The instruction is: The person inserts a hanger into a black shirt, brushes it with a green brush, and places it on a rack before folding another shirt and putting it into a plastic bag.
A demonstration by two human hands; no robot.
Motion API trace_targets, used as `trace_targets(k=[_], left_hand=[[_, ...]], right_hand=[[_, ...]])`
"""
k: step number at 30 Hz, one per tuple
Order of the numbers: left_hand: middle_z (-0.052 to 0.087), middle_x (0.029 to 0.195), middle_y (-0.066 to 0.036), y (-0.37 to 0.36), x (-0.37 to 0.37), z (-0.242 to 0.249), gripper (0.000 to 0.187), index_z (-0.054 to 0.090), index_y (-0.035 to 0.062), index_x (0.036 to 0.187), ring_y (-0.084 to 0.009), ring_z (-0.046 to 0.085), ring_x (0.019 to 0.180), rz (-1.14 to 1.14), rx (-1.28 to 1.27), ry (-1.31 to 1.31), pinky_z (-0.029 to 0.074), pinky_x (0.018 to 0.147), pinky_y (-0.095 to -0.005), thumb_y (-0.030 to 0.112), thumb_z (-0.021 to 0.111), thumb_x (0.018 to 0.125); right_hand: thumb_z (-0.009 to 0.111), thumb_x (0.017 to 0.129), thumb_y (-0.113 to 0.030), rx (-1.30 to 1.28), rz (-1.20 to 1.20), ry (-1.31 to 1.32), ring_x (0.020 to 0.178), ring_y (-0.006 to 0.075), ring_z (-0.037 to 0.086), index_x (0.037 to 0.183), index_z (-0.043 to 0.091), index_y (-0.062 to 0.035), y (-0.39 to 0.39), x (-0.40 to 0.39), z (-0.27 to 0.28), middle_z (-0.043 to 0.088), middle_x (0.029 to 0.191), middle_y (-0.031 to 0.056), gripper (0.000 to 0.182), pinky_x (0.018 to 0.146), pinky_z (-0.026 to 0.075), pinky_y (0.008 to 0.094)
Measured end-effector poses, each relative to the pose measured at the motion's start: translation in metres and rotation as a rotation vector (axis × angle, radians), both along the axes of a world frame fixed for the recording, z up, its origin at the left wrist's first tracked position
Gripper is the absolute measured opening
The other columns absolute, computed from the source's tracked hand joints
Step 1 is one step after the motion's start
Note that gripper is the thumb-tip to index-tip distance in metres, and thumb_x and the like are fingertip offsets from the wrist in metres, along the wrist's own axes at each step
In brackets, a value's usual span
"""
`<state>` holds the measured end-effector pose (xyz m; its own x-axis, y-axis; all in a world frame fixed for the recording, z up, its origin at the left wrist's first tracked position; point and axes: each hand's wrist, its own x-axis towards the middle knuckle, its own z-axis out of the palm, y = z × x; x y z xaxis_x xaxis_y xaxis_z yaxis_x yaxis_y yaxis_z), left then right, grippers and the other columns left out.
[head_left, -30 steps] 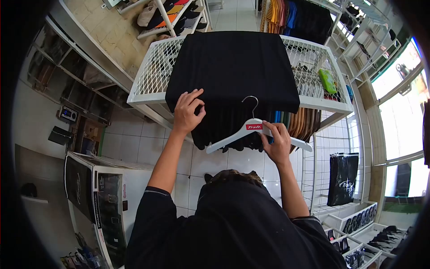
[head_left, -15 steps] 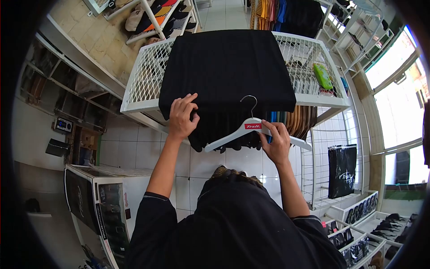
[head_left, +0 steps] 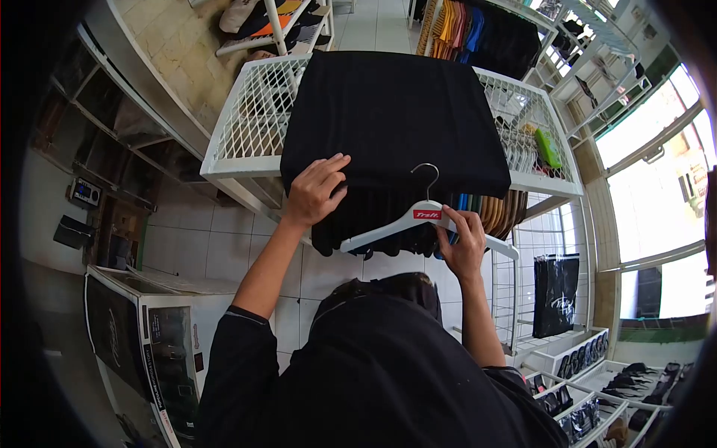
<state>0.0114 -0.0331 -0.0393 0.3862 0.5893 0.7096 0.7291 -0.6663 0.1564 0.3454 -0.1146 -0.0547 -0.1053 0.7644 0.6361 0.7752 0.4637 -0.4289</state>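
Observation:
A black garment [head_left: 392, 119] lies flat over the mesh top of the white rack, its front edge hanging a little over the near bar. My left hand [head_left: 317, 193] rests at the garment's near left edge, fingers stretched out and thumb apart, gripping nothing that I can see. In front of the garment's near edge, my right hand [head_left: 464, 243] pinches a white clothes hanger [head_left: 388, 231] just right of its red label. The hanger's metal hook points up over the black cloth.
The white mesh rack [head_left: 243, 163] has clothes [head_left: 499, 213] hanging below its top. A green packet [head_left: 547, 148] lies on its right side. Shirts [head_left: 448, 30] hang on a rail beyond. A glass-sided cabinet [head_left: 172, 351] stands at lower left, shelves of sandals [head_left: 635, 381] at lower right.
The view has shifted slightly, and the garment sits a little further right in it. My left hand has slid right along the garment's edge. My right hand keeps hold of the hanger.

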Motion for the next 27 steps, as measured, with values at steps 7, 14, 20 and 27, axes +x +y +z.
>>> trace_targets(k=[7, 14, 20, 27], left_hand=[[0.074, 0.121, -0.011, -0.006, 0.003, 0.013, 0.013, 0.061, 0.0047, 0.093, -0.0306, 0.070, 0.117, -0.030, -0.090, -0.105, 0.057, 0.101, -0.0446, 0.008, 0.074, 0.090], [0.075, 0.096, -0.016, -0.005, 0.013, 0.040, 0.017, 0.051, 0.0041, 0.106, -0.0356, 0.074, 0.084, 0.133, -0.410, -0.307, 0.057, 0.071, -0.0436, 0.021, 0.055, 0.107], [0.075, 0.100, -0.016, -0.006, 0.016, 0.058, 0.020, 0.050, 0.0033, 0.105, -0.0364, 0.072, 0.081, 0.076, -0.388, -0.376, 0.056, 0.071, -0.0441, 0.022, 0.052, 0.109], [0.072, 0.118, -0.018, -0.011, 0.008, 0.074, 0.017, 0.050, 0.0026, 0.104, -0.0379, 0.066, 0.111, -0.021, -0.412, -0.294, 0.049, 0.099, -0.0472, 0.019, 0.053, 0.107]], right_hand=[[0.084, 0.075, -0.004, 0.011, 0.009, 0.023, 0.088, 0.0259, 0.064, 0.124, 0.073, -0.0128, 0.000, -0.009, 0.001, 0.067, 0.102, 0.0077, 0.051, 0.077, 0.051, 0.0403], [0.085, 0.072, -0.006, 0.054, 0.177, -0.177, 0.090, 0.0213, 0.062, 0.124, 0.073, -0.0175, 0.003, -0.021, -0.003, 0.067, 0.106, 0.0025, 0.055, 0.079, 0.046, 0.0373], [0.087, 0.076, -0.012, 0.131, 0.116, -0.279, 0.089, 0.0202, 0.061, 0.129, 0.071, -0.0150, 0.023, -0.038, 0.010, 0.067, 0.109, 0.0021, 0.055, 0.073, 0.046, 0.0367], [0.089, 0.078, -0.019, 0.176, -0.019, -0.120, 0.084, 0.0237, 0.066, 0.111, 0.075, -0.0094, 0.047, -0.034, 0.041, 0.066, 0.111, 0.0078, 0.037, 0.072, 0.054, 0.0385]])
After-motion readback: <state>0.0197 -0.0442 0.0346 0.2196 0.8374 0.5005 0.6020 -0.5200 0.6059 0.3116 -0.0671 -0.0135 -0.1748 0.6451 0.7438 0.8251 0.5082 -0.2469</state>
